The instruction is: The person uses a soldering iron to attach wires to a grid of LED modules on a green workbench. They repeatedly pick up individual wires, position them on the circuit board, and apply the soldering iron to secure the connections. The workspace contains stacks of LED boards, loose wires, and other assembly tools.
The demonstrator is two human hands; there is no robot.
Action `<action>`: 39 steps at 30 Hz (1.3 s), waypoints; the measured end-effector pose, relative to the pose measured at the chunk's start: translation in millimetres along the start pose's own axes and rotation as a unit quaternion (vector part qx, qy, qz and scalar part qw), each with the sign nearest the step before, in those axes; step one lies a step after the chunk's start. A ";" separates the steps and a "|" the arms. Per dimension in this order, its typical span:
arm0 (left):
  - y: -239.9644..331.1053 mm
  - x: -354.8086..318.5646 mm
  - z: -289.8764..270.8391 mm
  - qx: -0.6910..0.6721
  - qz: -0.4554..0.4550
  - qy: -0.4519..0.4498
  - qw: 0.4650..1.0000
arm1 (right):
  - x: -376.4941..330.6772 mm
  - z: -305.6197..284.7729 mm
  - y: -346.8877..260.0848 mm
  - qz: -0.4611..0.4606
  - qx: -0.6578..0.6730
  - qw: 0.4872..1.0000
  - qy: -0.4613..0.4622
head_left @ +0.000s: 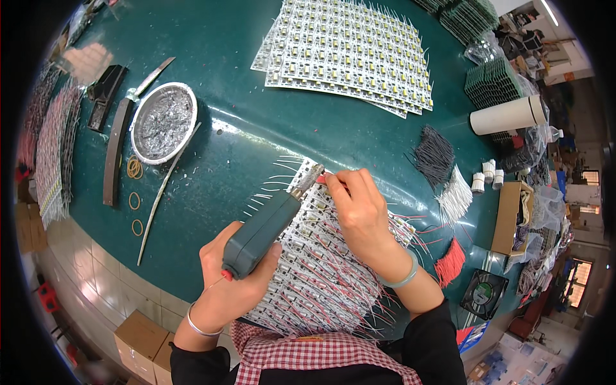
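My left hand (221, 276) is wrapped around a dark green soldering gun (263, 234). Its metal tip rests at the top end of a panel of small circuit boards (314, 282), which lies tilted in front of me. Rows of red and white wires stick out of this panel. My right hand (362, 215) pinches a short red wire (322, 179) at the panel's upper edge, right beside the tip. The exact joint between wire and board is too small to make out.
At the left are a round bowl (194, 115) of silvery scraps, a knife (154, 76) and rubber bands (135, 201). More board panels (350, 58) lie at the far side. Black wires (432, 154), white wires (455, 196), red wires (449, 262) and a fan (483, 294) sit at the right.
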State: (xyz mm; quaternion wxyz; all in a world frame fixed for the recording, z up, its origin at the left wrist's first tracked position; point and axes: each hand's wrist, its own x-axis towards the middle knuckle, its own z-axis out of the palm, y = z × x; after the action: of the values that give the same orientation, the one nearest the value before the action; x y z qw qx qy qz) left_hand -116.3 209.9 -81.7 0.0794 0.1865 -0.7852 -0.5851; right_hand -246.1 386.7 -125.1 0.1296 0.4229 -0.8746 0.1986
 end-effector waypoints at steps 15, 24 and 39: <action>0.9 -1.6 -6.5 -0.039 0.001 -0.002 0.999 | -0.4 0.1 -1.2 0.009 0.005 1.000 0.007; -7.8 0.3 -0.5 -0.026 0.001 -0.006 1.000 | -0.9 0.2 -0.7 0.006 -0.001 1.000 0.005; -7.3 -13.9 -40.0 0.092 0.101 0.175 0.975 | -1.5 -1.0 -0.5 0.012 -0.014 1.000 0.004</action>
State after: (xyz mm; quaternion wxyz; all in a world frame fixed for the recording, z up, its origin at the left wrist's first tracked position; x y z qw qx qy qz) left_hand -88.4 177.9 -75.3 0.2569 0.2127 -0.8245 -0.4572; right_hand -244.6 387.9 -124.6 0.1362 0.4094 -0.8820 0.1896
